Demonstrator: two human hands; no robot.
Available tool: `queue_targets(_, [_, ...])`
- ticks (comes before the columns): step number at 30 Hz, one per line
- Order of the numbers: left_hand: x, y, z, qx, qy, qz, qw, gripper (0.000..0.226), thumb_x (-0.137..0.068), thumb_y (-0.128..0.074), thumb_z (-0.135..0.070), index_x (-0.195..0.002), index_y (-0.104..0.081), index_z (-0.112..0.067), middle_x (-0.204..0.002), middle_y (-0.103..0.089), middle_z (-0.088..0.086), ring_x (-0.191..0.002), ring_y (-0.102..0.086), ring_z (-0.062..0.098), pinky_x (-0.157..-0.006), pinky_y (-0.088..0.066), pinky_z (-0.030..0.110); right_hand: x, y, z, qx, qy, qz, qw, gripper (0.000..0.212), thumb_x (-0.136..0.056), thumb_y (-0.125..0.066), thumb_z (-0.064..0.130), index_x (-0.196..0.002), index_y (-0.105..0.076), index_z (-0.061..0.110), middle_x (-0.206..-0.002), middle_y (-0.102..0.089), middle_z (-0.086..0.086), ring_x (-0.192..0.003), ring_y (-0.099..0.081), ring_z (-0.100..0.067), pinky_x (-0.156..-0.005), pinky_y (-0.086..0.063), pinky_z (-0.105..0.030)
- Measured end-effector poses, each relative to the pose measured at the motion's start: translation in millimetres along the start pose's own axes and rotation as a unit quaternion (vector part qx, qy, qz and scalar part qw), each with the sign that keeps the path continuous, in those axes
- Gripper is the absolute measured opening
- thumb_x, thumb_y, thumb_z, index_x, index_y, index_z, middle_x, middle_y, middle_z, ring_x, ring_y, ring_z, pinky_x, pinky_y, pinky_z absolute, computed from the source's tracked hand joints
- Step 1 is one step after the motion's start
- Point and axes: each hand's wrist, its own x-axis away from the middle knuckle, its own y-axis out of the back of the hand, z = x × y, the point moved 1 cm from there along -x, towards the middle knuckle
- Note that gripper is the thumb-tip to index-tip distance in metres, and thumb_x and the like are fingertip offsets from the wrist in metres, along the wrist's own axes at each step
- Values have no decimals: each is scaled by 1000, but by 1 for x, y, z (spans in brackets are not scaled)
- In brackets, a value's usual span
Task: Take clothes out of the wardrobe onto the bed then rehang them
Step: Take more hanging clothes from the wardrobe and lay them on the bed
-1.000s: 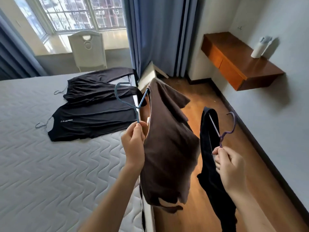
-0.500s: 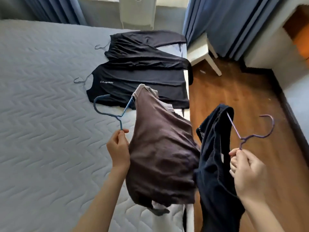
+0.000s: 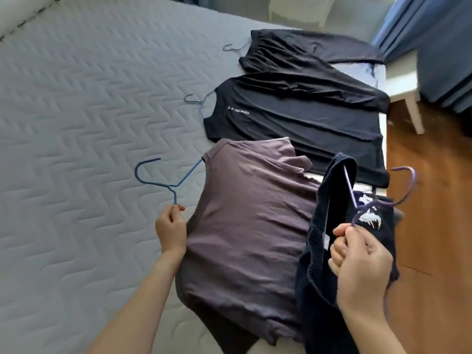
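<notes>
Grey bed [image 3: 76,123], left hand [image 3: 171,229] pinching blue hanger [image 3: 169,185], creased mauve shirt [image 3: 250,221], right hand [image 3: 362,267] pinching purple hanger [image 3: 350,186]

My left hand [image 3: 170,232] is holding a hanger [image 3: 153,183], its top [image 3: 250,226] lying on the bed [image 3: 76,123] before the logo shirt [image 3: 293,121], with trousers [image 3: 306,57] lying behind that; my right hand [image 3: 362,264] is holding a hung garment [image 3: 316,290] to the top's right.

We observe the left hand [image 3: 170,232] pinching a blue hanger [image 3: 163,178] bearing a brown shirt [image 3: 250,226] on the bed [image 3: 76,123]; the right hand [image 3: 360,264] grips a purple hanger [image 3: 401,195] carrying a dark garment [image 3: 321,264].
</notes>
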Motion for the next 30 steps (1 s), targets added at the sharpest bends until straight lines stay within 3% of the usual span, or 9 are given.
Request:
queue_targets(2, [-23,10,21,-13,3,-9,1000,30,-88,-40,-17,-81,-65,-2,-66,-57,8,-63,-48,23,-57,-35,27,2,-30,-12,-19,-5,5,1000,30,-96,-37,0,-70,-51,4,-47,-30,6,-40,-23,-7,-37,-15,-17])
queue_targets(5, [-51,16,52,-30,21,-9,999,28,-90,-41,-15,-81,-65,-4,-68,-58,10,-66,-51,25,-61,-36,32,4,-72,-38,-28,-15,23,999,29,-96,-38,0,-71,-52,4,-48,-30,4,-40,-23,-6,-37,-16,-17])
queue_targets(9, [-74,9,96,-59,53,-3,997,26,-96,-43,-8,-85,-65,0,-75,-62,13,-74,-57,31,-65,-34,30,12,-121,-82,-18,-30,62,997,28,-95,-39,-1,-71,-52,2,-51,-29,-1,-42,-22,-8,-37,-17,-18])
queue_targets(13, [-83,0,134,-114,74,30,990,29,-99,-40,-14,-93,-65,-2,-92,-69,17,-82,-59,30,-67,-35,32,22,-152,-121,-2,-47,79,996,28,-96,-39,-1,-71,-52,2,-51,-30,0,-43,-23,-9,-37,-19,-19])
queue_targets(17, [-89,0,163,-159,53,36,985,25,-96,-49,-15,-81,-63,0,-83,-55,15,-75,-54,32,-64,-26,27,27,-167,-147,4,-53,86,995,28,-97,-38,-1,-71,-51,2,-51,-28,1,-43,-22,-10,-38,-18,-20])
queue_targets(21, [-89,-2,176,-167,2,27,986,9,-86,-62,-8,-92,-66,-2,-93,-54,14,-74,-49,20,-68,-29,18,30,-177,-161,24,-45,96,994,28,-97,-37,0,-73,-51,2,-51,-28,0,-44,-22,-10,-38,-18,-21])
queue_targets(25, [-91,-1,181,-190,-13,53,980,9,-86,-61,-10,-87,-63,-1,-93,-58,16,-84,-55,31,-76,-37,29,32,-182,-164,36,-46,95,994,27,-98,-37,1,-74,-51,3,-52,-29,0,-44,-23,-10,-38,-18,-23])
queue_targets(30, [-89,28,146,-218,26,154,964,26,-90,-56,-20,-109,-64,-4,-110,-61,17,-104,-57,33,-88,-42,36,40,-167,-130,63,-33,80,994,26,-97,-38,2,-75,-52,3,-54,-29,-2,-44,-23,-9,-38,-18,-23])
